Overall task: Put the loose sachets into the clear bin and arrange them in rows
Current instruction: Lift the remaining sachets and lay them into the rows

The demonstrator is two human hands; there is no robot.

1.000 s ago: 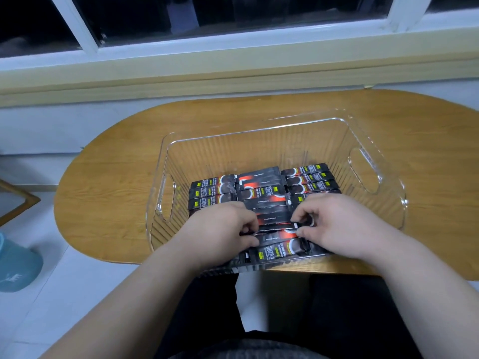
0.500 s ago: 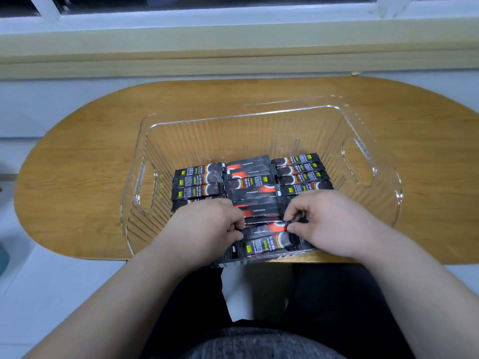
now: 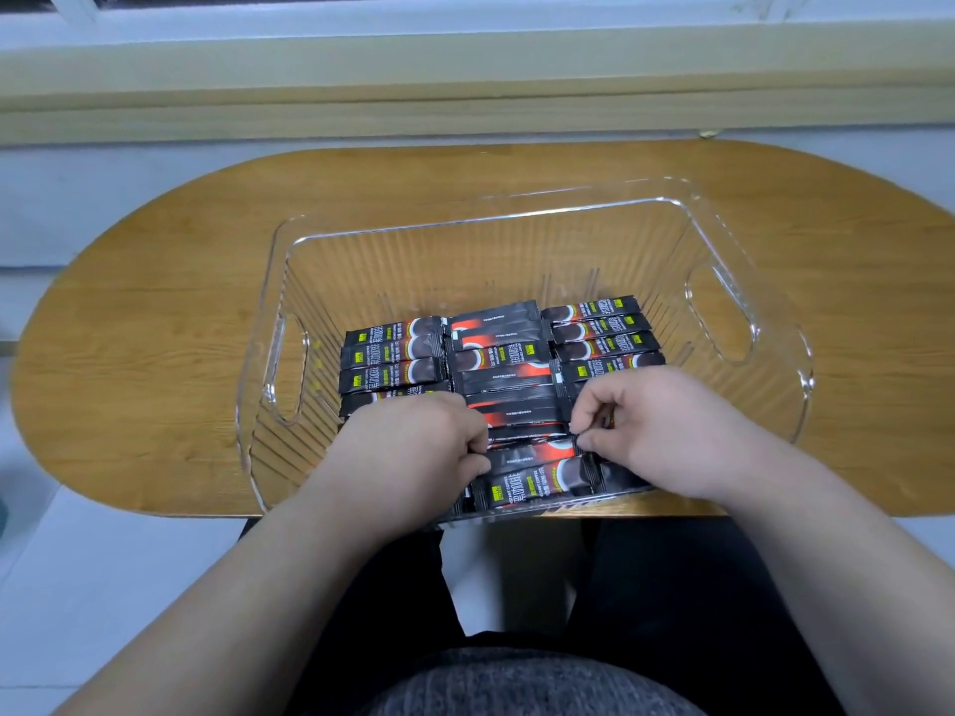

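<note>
My left hand [image 3: 413, 452] is down in the bin with its fingers curled tight, and the fingertips grip the left end of one sachet [image 3: 532, 457] in the middle column. My right hand [image 3: 656, 431] mirrors it: thumb and forefinger are pinched on that same sachet's right end, with the other fingers folded loosely behind. Both hands are clamped on the one sachet, one at each end, knuckles up. The sachet lies flat, its long axis running left to right across my view, near the front of its column.

Around it I make out three columns of sachets [image 3: 393, 354]. All lie flat on the bin's bottom with the long axis left to right, laid one behind the other like rungs. In the left column the printed cup sits at the right end; in the right column it sits at the left end. The middle column mixes printed faces with plain backs. The near parts of the outer columns are hidden under my hands.

The bin [image 3: 480, 219] is clear and ribbed, with a handle slot in each short wall. It stands on an oval wooden table [image 3: 155, 302], its near wall at the table's near edge. Beyond the table runs a pale sill [image 3: 465, 85].
</note>
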